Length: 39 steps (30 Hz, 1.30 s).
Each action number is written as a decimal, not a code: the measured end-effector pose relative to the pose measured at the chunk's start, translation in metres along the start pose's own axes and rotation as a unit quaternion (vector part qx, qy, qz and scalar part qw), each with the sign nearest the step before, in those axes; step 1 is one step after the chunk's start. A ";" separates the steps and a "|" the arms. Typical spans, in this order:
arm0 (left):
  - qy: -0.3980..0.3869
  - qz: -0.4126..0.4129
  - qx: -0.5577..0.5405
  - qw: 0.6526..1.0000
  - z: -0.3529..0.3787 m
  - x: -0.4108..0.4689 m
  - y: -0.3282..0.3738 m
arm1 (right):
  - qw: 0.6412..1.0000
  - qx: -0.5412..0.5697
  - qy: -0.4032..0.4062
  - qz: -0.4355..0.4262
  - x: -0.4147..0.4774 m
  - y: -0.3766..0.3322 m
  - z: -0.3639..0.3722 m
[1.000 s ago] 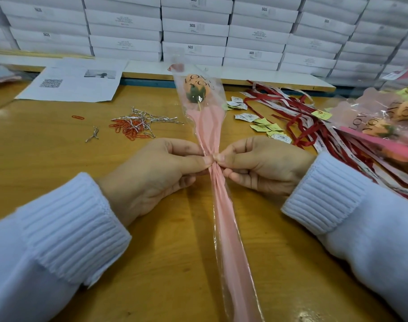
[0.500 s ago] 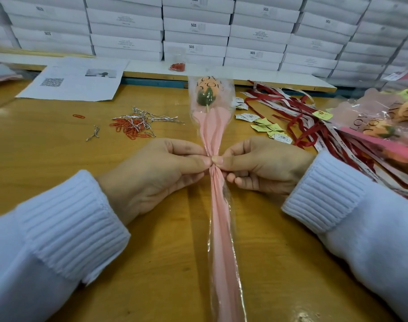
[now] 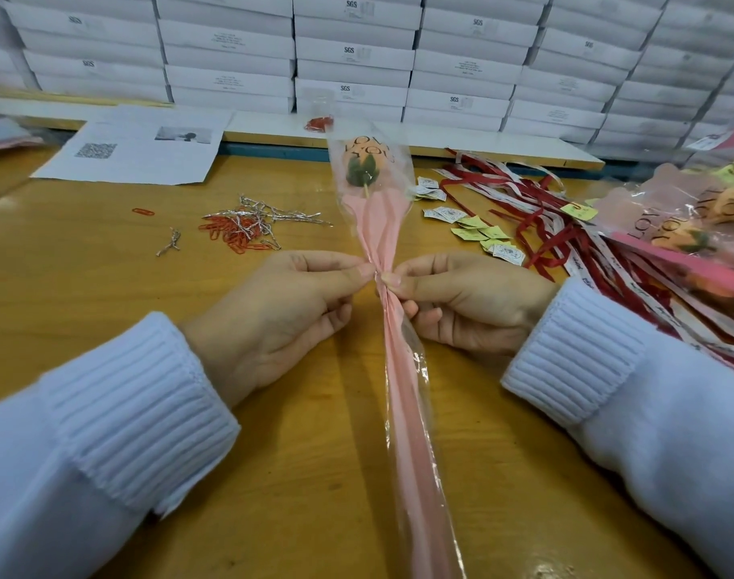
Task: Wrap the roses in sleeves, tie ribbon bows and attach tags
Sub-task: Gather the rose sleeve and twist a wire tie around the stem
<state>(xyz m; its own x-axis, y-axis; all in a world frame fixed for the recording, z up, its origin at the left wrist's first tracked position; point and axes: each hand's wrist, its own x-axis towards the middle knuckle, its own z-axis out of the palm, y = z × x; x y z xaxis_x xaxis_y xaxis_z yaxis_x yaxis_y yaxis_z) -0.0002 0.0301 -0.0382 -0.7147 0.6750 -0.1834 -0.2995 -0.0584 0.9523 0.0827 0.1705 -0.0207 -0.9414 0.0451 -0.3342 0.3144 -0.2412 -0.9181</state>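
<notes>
While the sleeve (image 3: pixel 377 227) runs straight away from the person along the middle of the desk (image 3: pixel 85 277), the left hand (image 3: pixel 281 311) and the right hand (image 3: pixel 461 302) each pinch its gathered neck between thumb and forefinger, with the thumb tips almost meeting. The rose (image 3: pixel 363 165) sits inside the far, wider end of the sleeve, its peach head pointing away. To the right lie red and white ribbons (image 3: pixel 536 211) and small tags (image 3: pixel 482 236) – beyond them, wrapped roses (image 3: pixel 691 227) in a heap. Left of the sleeve, paper clips (image 3: pixel 231 234) and silver wire ties (image 3: pixel 269 213) lie tangled together. White boxes (image 3: pixel 356 56) are stacked behind.
</notes>
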 end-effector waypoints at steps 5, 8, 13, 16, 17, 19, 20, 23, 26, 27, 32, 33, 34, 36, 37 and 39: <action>-0.026 0.023 0.001 0.999 -0.002 -0.001 0.000 | 1.000 -0.007 -0.025 0.002 -0.001 0.000 -0.001; -0.025 0.036 -0.013 0.999 -0.001 0.000 -0.002 | 0.999 0.000 -0.044 0.001 0.000 0.002 -0.001; -0.026 0.039 -0.039 0.998 0.000 0.000 -0.003 | 0.999 0.023 -0.032 -0.011 0.003 0.008 0.003; -0.015 0.041 -0.043 0.998 0.000 0.002 -0.004 | 0.999 0.014 -0.021 -0.024 0.005 0.010 0.004; -0.010 0.039 -0.040 0.998 0.000 0.003 -0.005 | 0.999 0.009 -0.019 -0.030 0.005 0.010 0.004; -0.002 0.040 -0.029 0.999 0.001 0.004 -0.006 | 0.999 -0.003 -0.020 -0.039 0.005 0.008 0.003; -0.001 0.042 -0.022 0.999 0.001 0.004 -0.005 | 0.999 -0.010 -0.021 -0.040 0.005 0.007 0.002; -0.001 0.059 0.060 0.996 -0.003 0.005 -0.002 | 0.999 -0.023 -0.022 -0.036 0.005 0.005 0.000; 0.050 0.123 0.232 0.963 -0.014 0.015 0.002 | 0.999 -0.032 0.001 -0.030 0.006 0.005 -0.001; 0.083 0.154 0.280 0.944 -0.019 0.021 0.005 | 0.999 -0.034 0.010 -0.029 0.006 0.005 -0.002; 0.219 0.229 0.483 0.816 -0.057 0.063 0.027 | 0.999 -0.046 0.019 -0.011 0.008 0.003 -0.005; 0.244 0.228 0.503 0.797 -0.067 0.071 0.030 | 0.999 -0.051 0.017 -0.008 0.008 0.003 -0.005; 0.268 0.216 0.515 0.785 -0.076 0.078 0.032 | 0.998 -0.057 0.015 -0.005 0.008 0.003 -0.005; 0.300 0.175 0.528 0.775 -0.088 0.089 0.032 | 0.998 -0.065 0.010 -0.001 0.008 0.004 -0.005; 0.309 0.157 0.533 0.772 -0.090 0.093 0.030 | 0.998 -0.067 0.006 -0.001 0.008 0.004 -0.006; 0.313 0.126 0.540 0.771 -0.089 0.098 0.029 | 0.998 -0.070 0.003 -0.003 0.009 0.004 -0.006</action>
<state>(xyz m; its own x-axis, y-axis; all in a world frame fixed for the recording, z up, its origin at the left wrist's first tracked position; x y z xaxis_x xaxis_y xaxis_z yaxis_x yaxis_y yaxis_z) -0.1352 0.0289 -0.0507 -0.9304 0.2352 0.2811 0.3583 0.7448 0.5629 0.0762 0.1754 -0.0280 -0.9424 0.0521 -0.3304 0.3240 -0.1029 -0.9404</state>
